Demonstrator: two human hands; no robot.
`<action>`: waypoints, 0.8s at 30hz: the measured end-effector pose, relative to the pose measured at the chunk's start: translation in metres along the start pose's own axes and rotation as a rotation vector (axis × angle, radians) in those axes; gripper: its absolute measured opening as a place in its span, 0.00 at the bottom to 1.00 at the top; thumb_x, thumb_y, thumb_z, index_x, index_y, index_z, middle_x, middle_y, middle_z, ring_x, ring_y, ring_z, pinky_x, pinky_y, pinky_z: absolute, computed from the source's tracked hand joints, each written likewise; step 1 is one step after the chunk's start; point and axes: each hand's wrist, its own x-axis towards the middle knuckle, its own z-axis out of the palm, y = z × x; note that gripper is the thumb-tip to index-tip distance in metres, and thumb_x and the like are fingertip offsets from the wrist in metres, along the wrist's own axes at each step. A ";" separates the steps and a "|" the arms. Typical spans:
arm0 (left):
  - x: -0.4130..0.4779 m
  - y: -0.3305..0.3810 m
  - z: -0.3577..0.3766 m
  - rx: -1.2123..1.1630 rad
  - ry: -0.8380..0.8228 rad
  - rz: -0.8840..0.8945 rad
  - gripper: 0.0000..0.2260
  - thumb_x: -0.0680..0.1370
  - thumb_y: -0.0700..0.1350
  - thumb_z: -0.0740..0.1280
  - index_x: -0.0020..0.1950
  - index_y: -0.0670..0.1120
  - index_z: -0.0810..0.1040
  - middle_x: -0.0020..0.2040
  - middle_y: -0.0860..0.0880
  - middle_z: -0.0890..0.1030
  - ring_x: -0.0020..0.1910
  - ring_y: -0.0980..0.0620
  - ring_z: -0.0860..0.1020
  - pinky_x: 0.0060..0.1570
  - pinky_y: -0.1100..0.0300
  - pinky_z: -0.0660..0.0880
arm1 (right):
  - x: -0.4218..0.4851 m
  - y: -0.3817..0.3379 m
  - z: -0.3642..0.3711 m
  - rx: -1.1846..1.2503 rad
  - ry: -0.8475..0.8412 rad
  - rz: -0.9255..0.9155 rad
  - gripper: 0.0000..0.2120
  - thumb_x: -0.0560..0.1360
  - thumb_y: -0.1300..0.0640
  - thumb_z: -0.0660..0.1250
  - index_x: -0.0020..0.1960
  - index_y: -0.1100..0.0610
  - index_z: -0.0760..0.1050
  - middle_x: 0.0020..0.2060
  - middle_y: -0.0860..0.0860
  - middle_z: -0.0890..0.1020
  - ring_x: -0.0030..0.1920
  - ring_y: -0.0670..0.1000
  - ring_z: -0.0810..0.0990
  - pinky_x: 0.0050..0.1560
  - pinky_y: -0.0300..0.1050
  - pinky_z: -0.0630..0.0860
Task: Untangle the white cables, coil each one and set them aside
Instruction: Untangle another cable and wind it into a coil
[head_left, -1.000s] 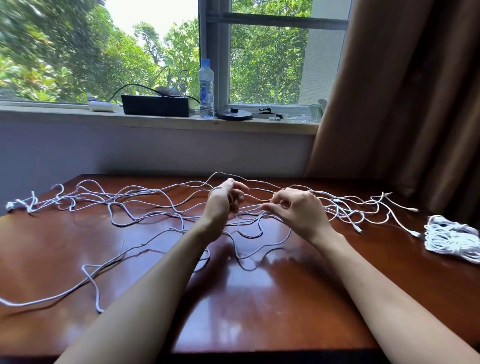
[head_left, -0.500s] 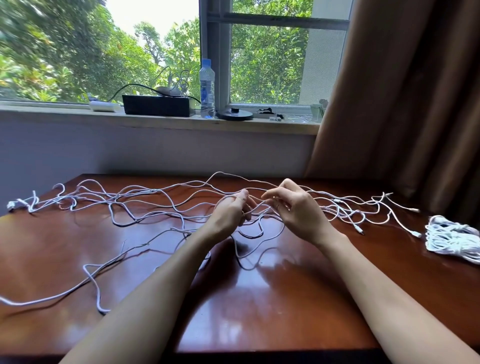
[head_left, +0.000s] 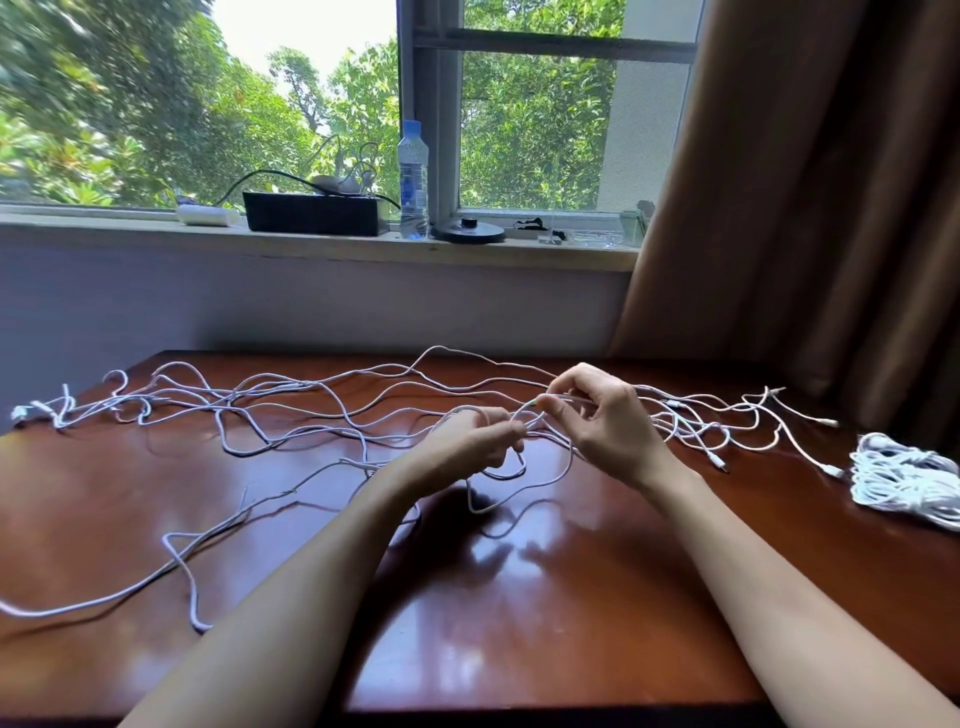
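A tangle of thin white cables (head_left: 291, 415) spreads across the far half of the brown wooden table (head_left: 519, 597), with loose ends at both sides. Over the middle of the tangle, my left hand (head_left: 467, 441) pinches a white strand between its curled fingers. My right hand (head_left: 602, 415), just to the right and slightly higher, pinches the same strand between thumb and forefinger. A loop of cable hangs below both hands onto the table. A coiled bundle of white cable (head_left: 909, 478) lies at the table's right edge.
The window sill behind holds a black box (head_left: 311, 213), a water bottle (head_left: 413, 182) and a black round base (head_left: 470, 231). A brown curtain (head_left: 805, 182) hangs at the right, close to the table's far right corner.
Both hands have come closer together and a little nearer to me. The right hand has raised its strand, and the hanging loop under the hands has shifted.
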 end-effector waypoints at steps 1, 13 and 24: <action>-0.001 -0.001 0.001 0.059 -0.005 0.000 0.10 0.76 0.54 0.66 0.42 0.48 0.78 0.27 0.57 0.70 0.25 0.58 0.66 0.27 0.64 0.62 | 0.000 0.000 0.001 -0.005 -0.010 -0.014 0.04 0.78 0.54 0.72 0.45 0.52 0.79 0.40 0.44 0.79 0.38 0.44 0.79 0.39 0.36 0.72; -0.001 0.003 0.004 -0.217 -0.075 -0.070 0.30 0.85 0.53 0.50 0.31 0.40 0.77 0.23 0.48 0.64 0.22 0.53 0.57 0.26 0.60 0.51 | -0.001 0.000 0.000 -0.038 0.029 0.120 0.14 0.70 0.39 0.75 0.42 0.50 0.81 0.30 0.46 0.78 0.31 0.43 0.74 0.35 0.39 0.70; 0.002 0.007 -0.007 -0.857 -0.110 -0.049 0.25 0.76 0.54 0.53 0.24 0.40 0.70 0.25 0.48 0.61 0.24 0.53 0.55 0.30 0.58 0.47 | -0.001 0.007 0.002 0.209 -0.103 0.281 0.03 0.78 0.53 0.71 0.47 0.52 0.80 0.30 0.49 0.72 0.30 0.45 0.69 0.33 0.40 0.68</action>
